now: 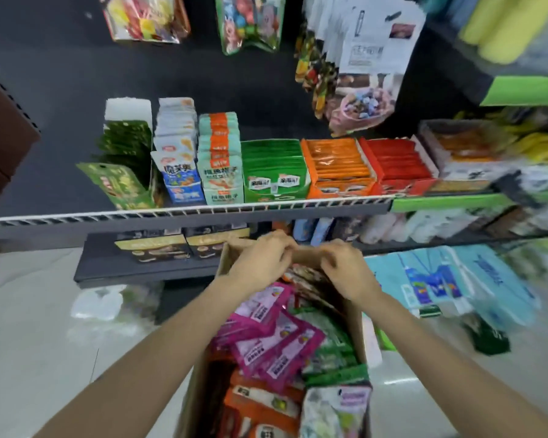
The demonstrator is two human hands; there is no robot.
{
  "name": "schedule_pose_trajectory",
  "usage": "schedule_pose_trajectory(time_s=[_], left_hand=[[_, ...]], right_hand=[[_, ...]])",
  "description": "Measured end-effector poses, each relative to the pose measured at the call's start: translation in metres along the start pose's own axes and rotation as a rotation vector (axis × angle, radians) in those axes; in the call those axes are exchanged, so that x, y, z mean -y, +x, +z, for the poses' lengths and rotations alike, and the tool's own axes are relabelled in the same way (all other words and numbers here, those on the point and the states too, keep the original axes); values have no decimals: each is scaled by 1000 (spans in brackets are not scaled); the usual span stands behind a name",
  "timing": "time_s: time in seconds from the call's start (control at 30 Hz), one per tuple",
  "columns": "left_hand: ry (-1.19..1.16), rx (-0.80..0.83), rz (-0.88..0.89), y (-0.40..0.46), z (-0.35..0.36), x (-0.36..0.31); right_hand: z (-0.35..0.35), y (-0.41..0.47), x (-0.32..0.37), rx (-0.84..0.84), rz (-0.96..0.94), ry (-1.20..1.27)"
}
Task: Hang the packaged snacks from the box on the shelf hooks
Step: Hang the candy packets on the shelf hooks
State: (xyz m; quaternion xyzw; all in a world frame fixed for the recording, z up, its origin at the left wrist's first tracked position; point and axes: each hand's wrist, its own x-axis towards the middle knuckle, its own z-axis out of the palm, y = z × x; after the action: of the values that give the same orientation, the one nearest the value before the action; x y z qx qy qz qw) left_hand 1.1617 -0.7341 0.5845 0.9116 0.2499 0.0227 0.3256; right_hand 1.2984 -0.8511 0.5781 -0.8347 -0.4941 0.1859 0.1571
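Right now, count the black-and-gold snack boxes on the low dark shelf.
2. One black-and-gold snack box sits left on the low dark shelf; the second right beside it. Others may hide behind.

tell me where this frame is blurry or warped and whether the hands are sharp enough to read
Head view: motion blur smears the right side, worst on the yellow-green goods top right; wide-angle lens bows the white shelf rail; soft glare on the floor; left hand and right hand at the far end of the cardboard box are soft, grip unclear.
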Motion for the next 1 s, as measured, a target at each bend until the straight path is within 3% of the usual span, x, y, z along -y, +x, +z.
schedule_pose_trajectory(time_s=[0.1, 0.17, 0.33, 0.47, 0.53, 0.6, 0.73, 1.0], left_hand=[[74, 291, -47, 7, 38, -1], [157, 336, -90, 7, 55, 2], [339, 128, -130, 7, 68, 2], [224, -91, -86, -5, 44, -12], [131, -202, -82, -19, 24, -15], [62, -273, -66, -30, 6, -13], [-27, -331, -106, -37, -15, -12], [70, -243, -193, -37, -14, -11]], right_hand=[[13, -3, -27, 145, -59, -56], [23, 2, -36, 230, -74, -102], [41, 22, -35, 224, -56, -200], [37, 32, -28, 130, -68, -355], [26, 32, -28, 85, -92, -271], [4, 31, -25, 70, -147, -30], [-50, 28, -7, 21, -292, 208], [-67, 25, 16, -25, -356, 218]])
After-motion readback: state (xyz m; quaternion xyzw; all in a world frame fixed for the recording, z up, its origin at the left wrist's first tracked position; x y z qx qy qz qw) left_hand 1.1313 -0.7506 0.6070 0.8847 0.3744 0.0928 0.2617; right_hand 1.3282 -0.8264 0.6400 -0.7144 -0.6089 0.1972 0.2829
